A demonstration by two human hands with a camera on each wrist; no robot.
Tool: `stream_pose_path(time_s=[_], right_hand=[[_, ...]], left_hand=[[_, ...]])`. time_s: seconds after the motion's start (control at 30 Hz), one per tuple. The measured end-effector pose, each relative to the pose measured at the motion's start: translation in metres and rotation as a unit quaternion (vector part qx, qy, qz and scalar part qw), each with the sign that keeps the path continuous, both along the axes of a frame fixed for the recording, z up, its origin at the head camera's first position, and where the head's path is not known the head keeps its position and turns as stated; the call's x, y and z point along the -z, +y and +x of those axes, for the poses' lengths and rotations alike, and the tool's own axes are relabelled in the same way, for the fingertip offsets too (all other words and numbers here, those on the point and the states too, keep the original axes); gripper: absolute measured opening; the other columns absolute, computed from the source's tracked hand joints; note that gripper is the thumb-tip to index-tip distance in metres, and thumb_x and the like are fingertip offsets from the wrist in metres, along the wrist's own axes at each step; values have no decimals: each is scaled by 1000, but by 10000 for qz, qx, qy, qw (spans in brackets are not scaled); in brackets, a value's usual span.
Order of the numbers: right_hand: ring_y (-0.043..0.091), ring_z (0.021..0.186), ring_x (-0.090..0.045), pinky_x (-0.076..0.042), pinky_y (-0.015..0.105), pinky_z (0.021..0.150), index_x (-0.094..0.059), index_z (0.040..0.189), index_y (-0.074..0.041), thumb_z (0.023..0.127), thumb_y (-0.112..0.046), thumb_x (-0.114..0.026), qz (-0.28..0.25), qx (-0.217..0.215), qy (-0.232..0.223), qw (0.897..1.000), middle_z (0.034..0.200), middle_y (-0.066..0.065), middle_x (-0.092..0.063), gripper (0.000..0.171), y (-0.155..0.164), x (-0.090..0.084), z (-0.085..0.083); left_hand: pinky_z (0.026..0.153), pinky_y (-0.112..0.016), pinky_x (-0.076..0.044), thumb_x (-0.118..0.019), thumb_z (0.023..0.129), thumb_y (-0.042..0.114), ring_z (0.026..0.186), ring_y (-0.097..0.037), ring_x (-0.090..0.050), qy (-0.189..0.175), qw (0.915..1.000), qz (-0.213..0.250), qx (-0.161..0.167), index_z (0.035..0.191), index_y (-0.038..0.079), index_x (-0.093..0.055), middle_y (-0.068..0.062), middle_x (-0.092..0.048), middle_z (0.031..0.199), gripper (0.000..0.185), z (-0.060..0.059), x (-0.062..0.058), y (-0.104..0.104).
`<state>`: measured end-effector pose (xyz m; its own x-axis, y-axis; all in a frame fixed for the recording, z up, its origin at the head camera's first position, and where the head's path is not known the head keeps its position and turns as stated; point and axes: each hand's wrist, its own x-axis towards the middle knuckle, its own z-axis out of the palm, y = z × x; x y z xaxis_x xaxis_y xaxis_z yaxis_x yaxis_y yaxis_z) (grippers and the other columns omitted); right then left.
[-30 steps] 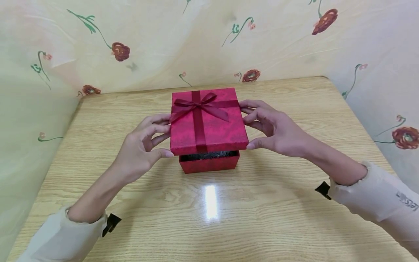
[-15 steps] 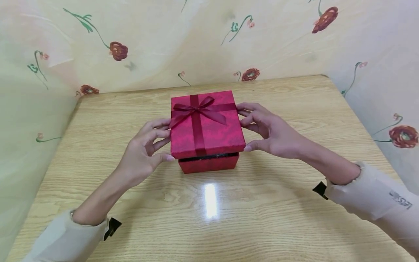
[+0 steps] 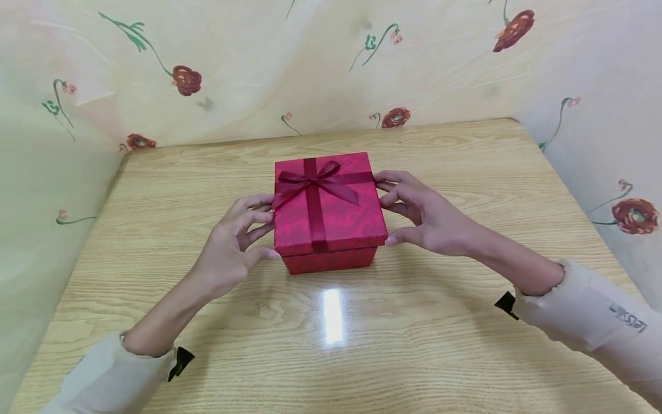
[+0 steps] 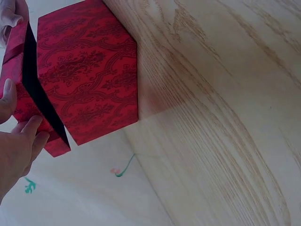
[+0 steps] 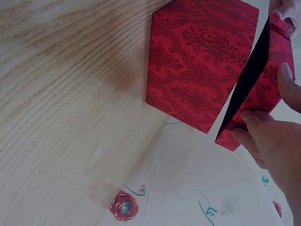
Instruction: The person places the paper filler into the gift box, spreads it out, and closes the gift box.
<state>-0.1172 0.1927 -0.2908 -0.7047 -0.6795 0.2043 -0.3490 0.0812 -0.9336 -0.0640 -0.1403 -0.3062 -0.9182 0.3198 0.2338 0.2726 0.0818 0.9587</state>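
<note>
Holding the red lid (image 3: pixel 331 204) by its two sides, left hand (image 3: pixel 230 253) and right hand (image 3: pixel 431 215) each pinching an edge between curled fingers and thumb, over the red box (image 3: pixel 331 260) sitting mid-table (image 3: pixel 155 190). Keeping the lid level and square to the box walls; easing both sides down evenly, avoiding crushing the ribbon bow (image 3: pixel 315 175).

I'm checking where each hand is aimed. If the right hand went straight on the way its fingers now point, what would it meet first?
The right hand points leftward at the red lid; its fingertips already pinch the lid's right edge, so the lid comes first, with the box base just below.
</note>
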Motion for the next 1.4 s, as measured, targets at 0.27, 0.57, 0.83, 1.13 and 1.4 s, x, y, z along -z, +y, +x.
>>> stream_pose_path(time_s=[0.27,0.57,0.83,1.13,1.4], right_hand=[[34,139,-26,-39,27,105,-51,100,10,70,27,-67,111,36,-51,9999,144,18,-28,38,0,7,-1],[35,141,-23,-39,26,104,-51,100,9,69,26,-68,233,36,-155,9996,144,18,-26,39,-4,16,-1],[35,141,-23,-39,26,104,-49,99,8,68,26,-69,248,110,-205,9994,144,18,-24,42,-7,27,1],[38,140,-22,-39,27,105,-49,98,8,67,27,-69,230,184,-76,9995,142,19,-24,42,-9,39,3],[36,141,-23,-38,26,105,-49,99,8,66,26,-70,242,180,-62,9995,144,18,-24,43,-9,42,4]], left_hand=[[100,-30,-44,-67,66,-30,128,-28,-45,-193,9998,34,37,104,-16,-54,-14,-38,140,42,-1,4,0],[99,-29,-45,-67,66,-30,126,-30,-47,-413,9991,7,11,103,-15,-54,-13,-38,139,42,-2,11,-1],[100,-29,-44,-66,68,-30,129,-31,-44,-530,9986,28,-14,102,-15,-51,-14,-35,140,40,-1,25,-1],[100,-27,-44,-64,67,-32,131,-33,-41,-481,9987,-171,2,102,-15,-49,-15,-33,142,41,1,34,1],[99,-26,-44,-66,68,-30,130,-30,-43,-561,9981,-260,-9,102,-12,-51,-10,-34,142,41,2,33,1]])
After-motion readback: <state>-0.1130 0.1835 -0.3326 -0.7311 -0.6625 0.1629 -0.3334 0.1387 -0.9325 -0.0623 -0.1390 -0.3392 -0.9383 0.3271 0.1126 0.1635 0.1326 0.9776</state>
